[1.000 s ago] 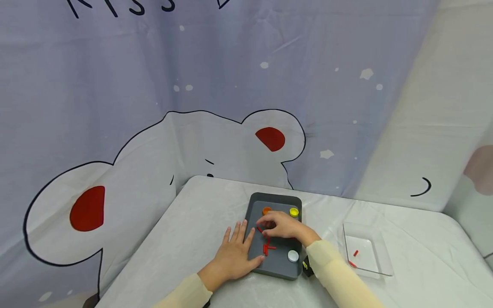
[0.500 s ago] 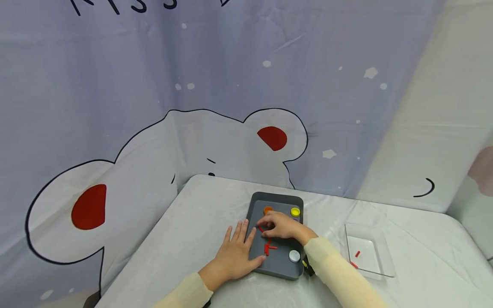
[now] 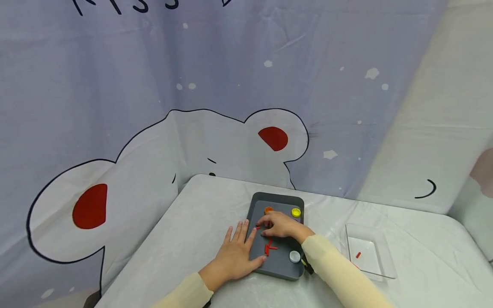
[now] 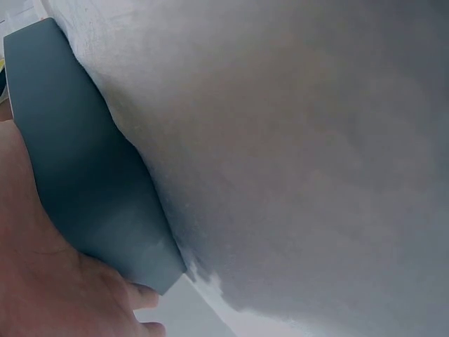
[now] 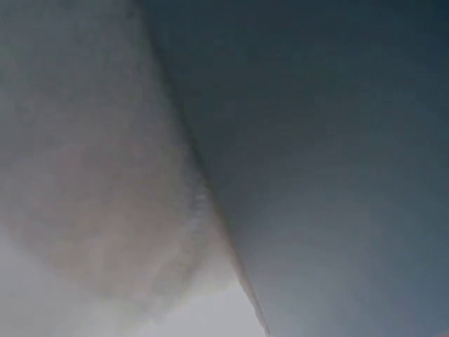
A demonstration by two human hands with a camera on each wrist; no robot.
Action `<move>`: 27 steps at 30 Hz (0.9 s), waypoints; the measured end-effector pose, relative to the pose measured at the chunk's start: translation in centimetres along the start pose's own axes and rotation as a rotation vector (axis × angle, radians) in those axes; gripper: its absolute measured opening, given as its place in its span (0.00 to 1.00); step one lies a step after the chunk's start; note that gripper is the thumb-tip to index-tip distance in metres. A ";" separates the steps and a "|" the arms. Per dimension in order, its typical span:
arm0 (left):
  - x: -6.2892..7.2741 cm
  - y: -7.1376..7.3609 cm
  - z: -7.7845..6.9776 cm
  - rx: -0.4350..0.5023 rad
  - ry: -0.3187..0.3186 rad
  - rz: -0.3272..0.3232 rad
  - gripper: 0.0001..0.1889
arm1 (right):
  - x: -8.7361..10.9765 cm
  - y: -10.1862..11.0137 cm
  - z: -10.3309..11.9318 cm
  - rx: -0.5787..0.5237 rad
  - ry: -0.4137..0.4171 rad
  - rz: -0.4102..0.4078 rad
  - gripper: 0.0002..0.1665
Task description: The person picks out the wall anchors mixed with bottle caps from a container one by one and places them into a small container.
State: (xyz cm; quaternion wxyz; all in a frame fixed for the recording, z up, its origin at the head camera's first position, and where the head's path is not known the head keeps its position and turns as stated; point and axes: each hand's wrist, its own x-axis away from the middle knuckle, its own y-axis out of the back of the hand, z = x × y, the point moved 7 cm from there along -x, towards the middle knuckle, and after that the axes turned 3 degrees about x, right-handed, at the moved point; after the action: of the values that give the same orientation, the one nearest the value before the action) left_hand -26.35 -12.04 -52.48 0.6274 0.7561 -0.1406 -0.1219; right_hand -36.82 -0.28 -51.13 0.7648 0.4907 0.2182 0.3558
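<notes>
A dark grey rectangular tray [image 3: 283, 269] lies on the white-covered table. My left hand [image 3: 233, 254] rests at its left edge with fingers spread; in the left wrist view that hand [image 4: 49, 260] lies against the tray's outer wall [image 4: 84, 140]. Over the tray, my right hand [image 3: 283, 224] has its thumb and fingers bent around a small red stick [image 3: 258, 227], partly hidden by the fingertips. Several more red sticks [image 3: 267, 249] lie loose nearer the front. Blurred tray wall [image 5: 323, 175] fills much of the right wrist view.
Inside the tray are an orange cap [image 3: 268, 210], a yellow cap [image 3: 295, 212] and a white cap [image 3: 295, 256]. To the right stands a clear plastic box [image 3: 385, 254] with red sticks [image 3: 358, 255] in it. A printed cloth [image 3: 231, 145] hangs behind the table.
The red stick at my right fingertips has turned from slanted to nearly level and shifted slightly left. My left hand stays in place on the tray. The head view has drifted slightly.
</notes>
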 end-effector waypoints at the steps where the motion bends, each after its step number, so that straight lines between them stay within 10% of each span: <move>1: 0.0 0.0 0.0 -0.001 0.000 0.001 0.48 | 0.0 0.0 0.0 0.001 0.001 -0.001 0.19; 27: 0.2 0.2 0.0 0.035 0.005 0.010 0.50 | -1.1 0.0 1.5 0.128 0.057 -0.128 0.07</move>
State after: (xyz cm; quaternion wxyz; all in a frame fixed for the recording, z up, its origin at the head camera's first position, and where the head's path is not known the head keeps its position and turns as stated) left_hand -26.22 -12.14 -52.32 0.6152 0.7665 -0.1446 -0.1144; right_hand -36.54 -2.04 -50.50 0.7467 0.5133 0.2928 0.3054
